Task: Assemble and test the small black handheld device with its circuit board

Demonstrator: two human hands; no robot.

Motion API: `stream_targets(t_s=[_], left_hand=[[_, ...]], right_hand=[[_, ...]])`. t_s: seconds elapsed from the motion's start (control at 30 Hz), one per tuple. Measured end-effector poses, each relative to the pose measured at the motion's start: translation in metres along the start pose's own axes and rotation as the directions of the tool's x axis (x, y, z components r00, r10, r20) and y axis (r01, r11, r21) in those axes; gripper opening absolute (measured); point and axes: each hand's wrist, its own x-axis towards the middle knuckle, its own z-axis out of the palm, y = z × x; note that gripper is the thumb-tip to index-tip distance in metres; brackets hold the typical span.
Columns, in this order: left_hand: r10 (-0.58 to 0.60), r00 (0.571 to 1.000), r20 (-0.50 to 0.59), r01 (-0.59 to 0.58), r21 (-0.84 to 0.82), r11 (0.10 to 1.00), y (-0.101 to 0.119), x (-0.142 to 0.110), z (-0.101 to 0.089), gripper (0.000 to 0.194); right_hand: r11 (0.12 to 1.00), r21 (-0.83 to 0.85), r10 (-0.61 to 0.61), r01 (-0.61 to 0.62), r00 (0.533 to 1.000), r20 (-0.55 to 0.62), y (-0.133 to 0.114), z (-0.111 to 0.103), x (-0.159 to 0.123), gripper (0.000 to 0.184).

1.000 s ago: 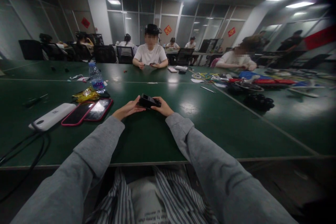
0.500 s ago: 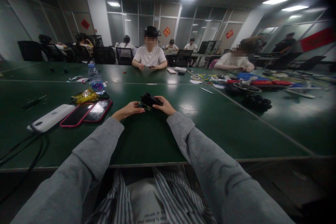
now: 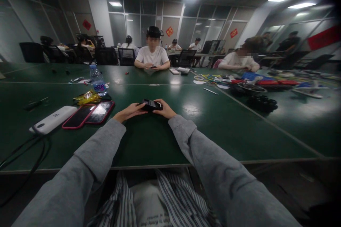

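Between both hands, just above the green table, is a small black box-shaped device [image 3: 151, 104] whose exact kind I cannot make out. My left hand [image 3: 130, 112] grips its left end, the thumb on top and the fingers beneath. At the right end, my right hand [image 3: 165, 109] is closed round it, with thumb and fingers on its side. A light patch shows on the device near the right fingers. Its underside is hidden.
Two red-edged phones [image 3: 99, 112], a white power bank [image 3: 53, 118] with dark cables, a yellow packet [image 3: 89, 97] and a water bottle [image 3: 97, 79] lie or stand left on the table [image 3: 154, 145]. Coloured clutter [image 3: 255, 81] covers the right; a person [image 3: 151, 55] sits opposite.
The black upper part, tilted up over a circuit board half a second ago, now lies flat and level. The right hand has shifted slightly down with it; the board no longer shows.
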Motion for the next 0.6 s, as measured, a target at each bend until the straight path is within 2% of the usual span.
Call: stream_targets(t_s=[0.23, 0.33, 0.4, 0.5, 0.6], left_hand=[[-0.025, 0.999, -0.035, 0.021, -0.131, 0.991, -0.001, 0.003, -0.004, 0.035], [-0.026, 0.999, -0.040, 0.019, -0.181, 0.983, -0.001, 0.004, -0.006, 0.033], [-0.024, 0.999, -0.043, 0.015, -0.212, 0.977, -0.001, 0.004, -0.007, 0.033], [-0.018, 0.999, -0.044, 0.007, -0.251, 0.968, 0.000, 0.003, -0.008, 0.034], [-0.011, 0.999, -0.037, 0.001, -0.274, 0.962, 0.000, 0.003, -0.008, 0.034]], right_hand=[[1.000, -0.014, -0.012, 0.012, 1.000, 0.014, -0.008, 0.003, -0.002, 0.062], [0.998, 0.061, 0.004, -0.005, 1.000, 0.023, -0.012, 0.002, -0.001, 0.063], [0.977, 0.192, 0.095, -0.093, 0.996, 0.001, -0.015, 0.002, 0.000, 0.061], [0.888, 0.387, 0.282, -0.248, 0.959, -0.034, -0.016, 0.002, 0.002, 0.054], [0.828, 0.473, 0.357, -0.301, 0.933, -0.030, -0.014, 0.004, 0.003, 0.045]])
